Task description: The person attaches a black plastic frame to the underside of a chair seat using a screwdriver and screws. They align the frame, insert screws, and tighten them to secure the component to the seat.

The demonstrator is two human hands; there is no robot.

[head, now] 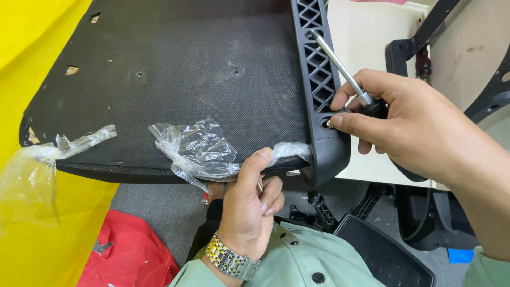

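Nearby, plastic wrap (199,146) under left fingers (255,172); right fingers (348,121) around screwdriver (340,66).

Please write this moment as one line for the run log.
left hand: grips seat panel edge | right hand: holds metal tool at black plastic bracket | plastic wrap: torn, on panel

Left hand (248,210) at lower centre of frame, rising from below, back of hand toward camera. Thumb stretched upward, fingers (271,197) curled into loose fist. Wrist bent slightly, pale green sleeve at forearm. Right hand (404,125) at right centre, forearm entering from lower right corner. Fingers wrapped closed, thumb and forefinger pinched leftward, knuckles upward.
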